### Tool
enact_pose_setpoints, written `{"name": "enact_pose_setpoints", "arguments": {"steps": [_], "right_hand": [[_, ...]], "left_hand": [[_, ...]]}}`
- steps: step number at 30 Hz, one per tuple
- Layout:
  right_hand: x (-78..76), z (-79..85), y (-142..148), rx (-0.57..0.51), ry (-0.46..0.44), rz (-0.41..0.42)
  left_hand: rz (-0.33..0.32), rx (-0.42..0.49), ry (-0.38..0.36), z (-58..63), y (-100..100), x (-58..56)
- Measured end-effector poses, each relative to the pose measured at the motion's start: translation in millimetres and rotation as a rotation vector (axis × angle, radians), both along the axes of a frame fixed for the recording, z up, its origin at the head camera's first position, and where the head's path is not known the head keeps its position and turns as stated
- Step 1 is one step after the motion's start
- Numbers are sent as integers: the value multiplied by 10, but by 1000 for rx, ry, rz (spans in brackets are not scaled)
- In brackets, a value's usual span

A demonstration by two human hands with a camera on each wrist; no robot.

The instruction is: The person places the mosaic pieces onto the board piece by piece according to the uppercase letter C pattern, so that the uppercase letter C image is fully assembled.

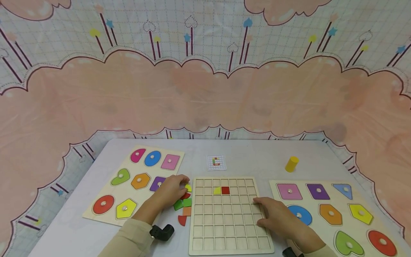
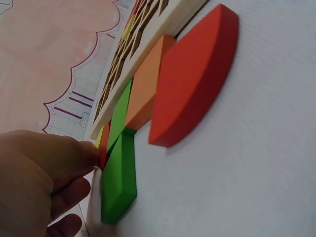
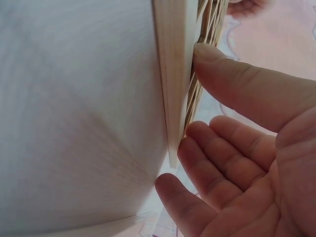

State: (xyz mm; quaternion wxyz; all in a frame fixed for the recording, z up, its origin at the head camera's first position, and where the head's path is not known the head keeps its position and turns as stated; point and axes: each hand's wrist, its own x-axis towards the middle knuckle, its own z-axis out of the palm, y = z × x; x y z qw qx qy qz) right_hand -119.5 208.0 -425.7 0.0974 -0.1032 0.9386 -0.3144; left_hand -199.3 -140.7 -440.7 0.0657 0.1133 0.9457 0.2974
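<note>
My left hand [image 1: 171, 189] is over the pieces beside the gridded wooden board [image 1: 221, 221]. Its thumb is right at a small yellow piece [image 1: 188, 188], with a red piece [image 1: 185, 196] just below; whether the yellow piece is pinched I cannot tell. Two green pieces [image 2: 119, 173], an orange square [image 2: 146, 81] and a red quarter-round piece [image 2: 195, 74] lie along the board's left edge. My right hand [image 1: 277, 216] rests at the right edge, thumb over the rim in the right wrist view, fingers loosely extended. On the grid sit a yellow square [image 1: 217, 190] and a red square [image 1: 226, 190].
A small pattern card [image 1: 216, 162] lies behind the board. A yellow cylinder [image 1: 292, 164] stands at the back right. Knobbed shape puzzles flank the board, one on the left [image 1: 106, 185] and one on the right [image 1: 316, 207]. A patterned cloth hangs behind the table.
</note>
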Motion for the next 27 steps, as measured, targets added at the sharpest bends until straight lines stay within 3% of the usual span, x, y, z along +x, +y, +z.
{"name": "enact_pose_setpoints", "arguments": {"steps": [27], "right_hand": [[14,5,7,19,33,21]], "left_hand": [[53,-51,52,-1,41,-28]]}}
